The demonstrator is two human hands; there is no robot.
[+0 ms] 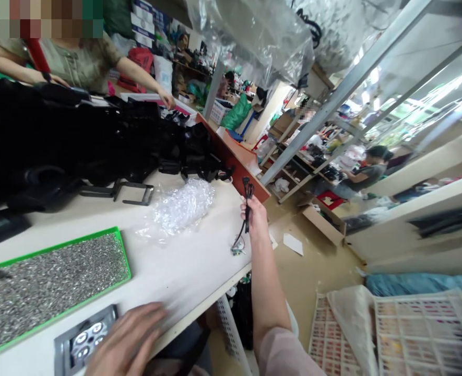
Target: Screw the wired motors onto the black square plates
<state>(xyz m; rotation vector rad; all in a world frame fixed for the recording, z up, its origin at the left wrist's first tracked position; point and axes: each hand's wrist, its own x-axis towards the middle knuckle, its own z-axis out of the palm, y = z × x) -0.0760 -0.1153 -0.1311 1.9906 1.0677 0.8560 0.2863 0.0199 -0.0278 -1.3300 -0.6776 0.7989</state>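
Note:
My right hand [257, 215] is closed around a folded bundle of black cable [248, 201] at the table's right end. From the cable hangs a small cluster of thin coloured wires and parts [237, 246], close to the tabletop; I cannot tell if it touches. My left hand [127, 339], a little blurred, is open with fingers stretched out at the front edge. It partly covers a grey square frame [67, 342] with several round clear lamp lenses [85, 337]. A clear plastic bag of shiny pieces [184, 206] lies between the hands, farther back.
A green-rimmed tray [121, 250] full of small metal pieces sits at left. Black parts [97, 141] are heaped behind, with a black bracket [137, 193] in front. Across the table a person [82, 62] reaches out. A metal post [332, 109] and white crates [418, 329] stand at right.

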